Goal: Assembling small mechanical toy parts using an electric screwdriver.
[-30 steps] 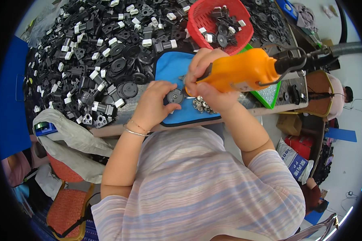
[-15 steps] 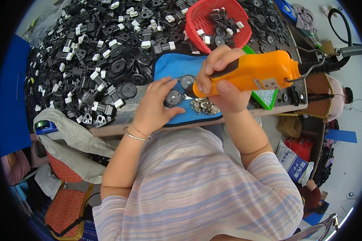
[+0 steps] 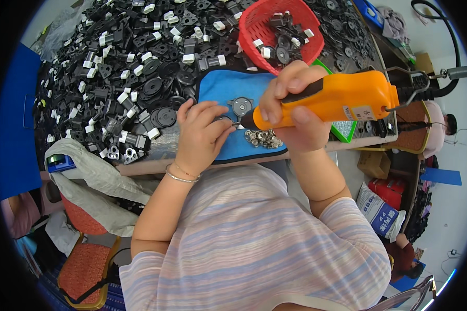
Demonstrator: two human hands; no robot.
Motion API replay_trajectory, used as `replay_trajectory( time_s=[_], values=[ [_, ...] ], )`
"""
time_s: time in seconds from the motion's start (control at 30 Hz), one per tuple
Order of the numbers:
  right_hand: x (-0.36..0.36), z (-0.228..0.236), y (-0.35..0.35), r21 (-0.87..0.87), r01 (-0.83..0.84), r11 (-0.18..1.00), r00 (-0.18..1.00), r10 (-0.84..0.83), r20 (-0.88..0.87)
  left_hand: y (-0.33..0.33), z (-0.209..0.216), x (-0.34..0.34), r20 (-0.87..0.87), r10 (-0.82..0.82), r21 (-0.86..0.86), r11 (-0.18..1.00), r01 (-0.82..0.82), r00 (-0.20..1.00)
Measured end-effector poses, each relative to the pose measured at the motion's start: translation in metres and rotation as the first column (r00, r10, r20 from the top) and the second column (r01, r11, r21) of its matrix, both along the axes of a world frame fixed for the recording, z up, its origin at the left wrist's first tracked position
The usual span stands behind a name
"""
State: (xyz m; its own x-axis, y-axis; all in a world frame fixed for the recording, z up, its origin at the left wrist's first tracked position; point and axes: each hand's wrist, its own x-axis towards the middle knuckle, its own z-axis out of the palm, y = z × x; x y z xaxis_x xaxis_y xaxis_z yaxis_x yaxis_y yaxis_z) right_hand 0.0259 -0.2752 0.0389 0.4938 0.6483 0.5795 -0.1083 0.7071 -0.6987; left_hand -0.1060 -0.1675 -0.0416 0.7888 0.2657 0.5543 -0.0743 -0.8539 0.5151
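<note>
My right hand (image 3: 296, 109) is wrapped round an orange electric screwdriver (image 3: 347, 101) held almost level, its black nose pointing left. The thin bit reaches the fingertips of my left hand (image 3: 200, 135). There the thumb and fingers pinch together at the bit; whatever is between them is too small to make out. Under these fingers a black round part (image 3: 222, 118) is mostly hidden on the blue mat (image 3: 213, 85). Another black round part with a grey centre (image 3: 242, 107) lies just beyond the bit. Small silver metal pieces (image 3: 263, 138) are heaped on the mat below the screwdriver's nose.
Black parts with white ends (image 3: 135, 57) cover the table's left and far side. A red basket (image 3: 249, 36) holds more of them. A green tray (image 3: 347, 133) stands right of my right hand. The screwdriver hangs from a metal hook (image 3: 415, 93) and black cable.
My left hand has gone from spread fingers around the round part to a pinch over it, at the bit. The screwdriver has shifted slightly right.
</note>
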Motion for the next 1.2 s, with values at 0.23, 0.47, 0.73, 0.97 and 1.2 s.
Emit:
replay_trajectory(
  time_s=[0.23,0.47,0.73,0.97,1.2],
  values=[
    [-0.004,0.003,0.0,0.027,-0.005,1.0,1.0,0.005,0.0,-0.001,0.0,-0.005,-0.028,0.061,-0.014,0.998,-0.061,0.998],
    [-0.007,0.003,0.0,0.039,0.003,0.999,1.0,-0.003,-0.017,-0.001,-0.003,-0.008,-0.051,0.057,-0.116,0.991,-0.062,0.997],
    [-0.007,0.003,0.001,0.058,-0.024,0.998,0.998,0.027,-0.049,-0.005,-0.011,-0.004,-0.021,0.081,-0.239,0.968,-0.083,0.997],
    [-0.005,0.0,-0.002,-0.039,0.013,0.999,0.998,-0.01,0.069,-0.007,-0.005,-0.004,-0.088,0.078,-0.287,0.953,-0.1,0.993],
    [-0.002,-0.019,0.009,-0.18,0.082,0.98,0.987,-0.055,0.152,0.004,-0.019,-0.004,-0.125,-0.034,-0.317,0.948,-0.007,0.992]
  ],
)
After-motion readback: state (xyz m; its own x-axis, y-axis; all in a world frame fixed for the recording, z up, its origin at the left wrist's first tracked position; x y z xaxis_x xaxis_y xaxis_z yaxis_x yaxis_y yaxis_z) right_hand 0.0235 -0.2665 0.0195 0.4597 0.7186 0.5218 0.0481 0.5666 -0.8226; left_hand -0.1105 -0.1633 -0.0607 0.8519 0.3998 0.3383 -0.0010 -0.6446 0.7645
